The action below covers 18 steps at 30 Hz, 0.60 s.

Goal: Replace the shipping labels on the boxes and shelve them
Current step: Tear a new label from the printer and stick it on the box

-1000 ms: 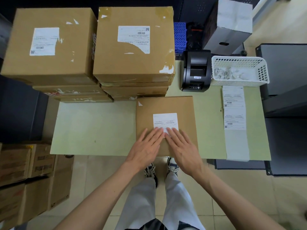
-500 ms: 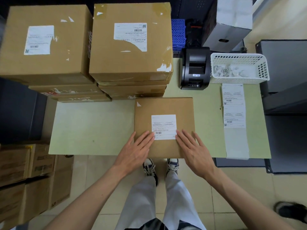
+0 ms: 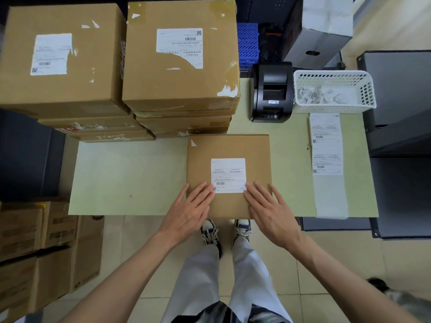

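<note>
both hands' fingers lie straight, gripping nothing, on the flat cardboard box beside its smooth white label.

- A pale green table fills the middle of the frame.
- Beige floor tiles cover the lower part.
- Dark metal shelving stands at the right edge.
- A dark cabinet sits at the left edge.

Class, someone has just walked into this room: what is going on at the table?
A person is relabelling boxes. Both hands, left hand and right hand, lie flat on a flat box on the table, either side of its white label. More boxes are stacked behind; a label strip lies beside a printer.
</note>
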### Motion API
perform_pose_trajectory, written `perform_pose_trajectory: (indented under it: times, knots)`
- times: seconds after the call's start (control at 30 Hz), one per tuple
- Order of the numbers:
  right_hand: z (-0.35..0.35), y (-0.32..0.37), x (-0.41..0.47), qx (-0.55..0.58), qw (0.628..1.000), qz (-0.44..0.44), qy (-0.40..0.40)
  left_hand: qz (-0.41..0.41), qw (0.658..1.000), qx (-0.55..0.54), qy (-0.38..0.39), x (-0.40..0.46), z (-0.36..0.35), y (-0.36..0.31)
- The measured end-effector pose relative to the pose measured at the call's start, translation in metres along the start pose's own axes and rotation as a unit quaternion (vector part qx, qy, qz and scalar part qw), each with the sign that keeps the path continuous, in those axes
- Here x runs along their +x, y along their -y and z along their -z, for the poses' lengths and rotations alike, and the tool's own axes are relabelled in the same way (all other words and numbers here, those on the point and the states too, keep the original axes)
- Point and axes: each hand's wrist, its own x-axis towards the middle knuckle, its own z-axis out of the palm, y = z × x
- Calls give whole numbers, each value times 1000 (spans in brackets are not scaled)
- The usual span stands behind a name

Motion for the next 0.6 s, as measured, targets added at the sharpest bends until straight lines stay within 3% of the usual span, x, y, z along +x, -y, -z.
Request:
perform_pose_trajectory:
  times: [0.27,0.6]
  knots:
    - [15,-5,44,30,997,-61,-25,108,992,-61,-27,48,6,16]
    - [-2,-13,59,34,996,-84,1,114,992,-54,-17,61,-4,22]
